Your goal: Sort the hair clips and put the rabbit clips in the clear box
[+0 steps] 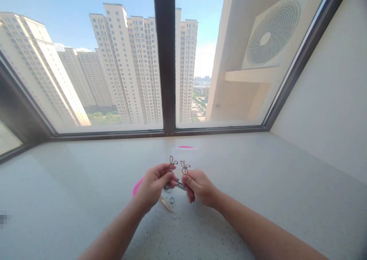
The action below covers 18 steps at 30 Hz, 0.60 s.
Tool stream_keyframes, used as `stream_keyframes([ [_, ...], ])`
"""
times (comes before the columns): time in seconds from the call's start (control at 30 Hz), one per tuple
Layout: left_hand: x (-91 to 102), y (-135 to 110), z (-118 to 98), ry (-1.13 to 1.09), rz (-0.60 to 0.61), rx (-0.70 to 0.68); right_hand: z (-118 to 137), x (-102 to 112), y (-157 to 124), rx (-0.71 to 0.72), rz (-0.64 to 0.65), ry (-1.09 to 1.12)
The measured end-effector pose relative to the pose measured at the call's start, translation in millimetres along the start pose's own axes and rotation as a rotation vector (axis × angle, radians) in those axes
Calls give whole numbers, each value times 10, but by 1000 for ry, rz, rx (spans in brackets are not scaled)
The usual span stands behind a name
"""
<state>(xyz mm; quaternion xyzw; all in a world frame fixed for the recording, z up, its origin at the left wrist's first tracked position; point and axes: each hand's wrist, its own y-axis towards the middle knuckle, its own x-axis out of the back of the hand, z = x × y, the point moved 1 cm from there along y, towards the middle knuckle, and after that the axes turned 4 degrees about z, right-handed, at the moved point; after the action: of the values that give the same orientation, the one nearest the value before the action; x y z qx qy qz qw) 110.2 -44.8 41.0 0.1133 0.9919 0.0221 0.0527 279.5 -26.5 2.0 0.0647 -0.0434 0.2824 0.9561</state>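
Bare forearms (114, 235) reach in from the bottom corners of the view toward two hands held up close together, just apart, above a speckled terrazzo window ledge (60, 187). The left hand (153, 185) is almost closed, its thumb and fingertips pinching the base of a small rabbit-eared wire figure (171, 163). The right hand (200, 187) is closed in the same way on a second rabbit-eared wire figure (185, 168). Both figures are copper-coloured, each with two upright ears above a round loop, and they stand side by side in the air, apart from each other. The step in hand appears to be holding this pair up together, with no bending or twisting visible. Below the hands, small dark rings (168, 190) lie on the ledge beside a slim gold-coloured tool (166, 204), possibly tweezers, while a dark metal tool (180, 185) is partly hidden behind the right hand. A pink-rimmed round container (137, 186) shows only in part behind the left hand, and a clear plastic sheet (187, 156) rises behind the figures. Farther out, a dark window frame (164, 61) looks onto tall residential tower blocks (123, 69) and an outdoor air-conditioner unit (272, 33).
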Motion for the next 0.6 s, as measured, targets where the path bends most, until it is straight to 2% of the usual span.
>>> stream_keyframes([
  [0.33, 3, 2, 6, -4, -37, 13, 14, 7, -12, 13, 13, 17],
  [0.6, -2, -8, -20, -51, -109, 32, 66, 14, 5, 0, 43, 179],
])
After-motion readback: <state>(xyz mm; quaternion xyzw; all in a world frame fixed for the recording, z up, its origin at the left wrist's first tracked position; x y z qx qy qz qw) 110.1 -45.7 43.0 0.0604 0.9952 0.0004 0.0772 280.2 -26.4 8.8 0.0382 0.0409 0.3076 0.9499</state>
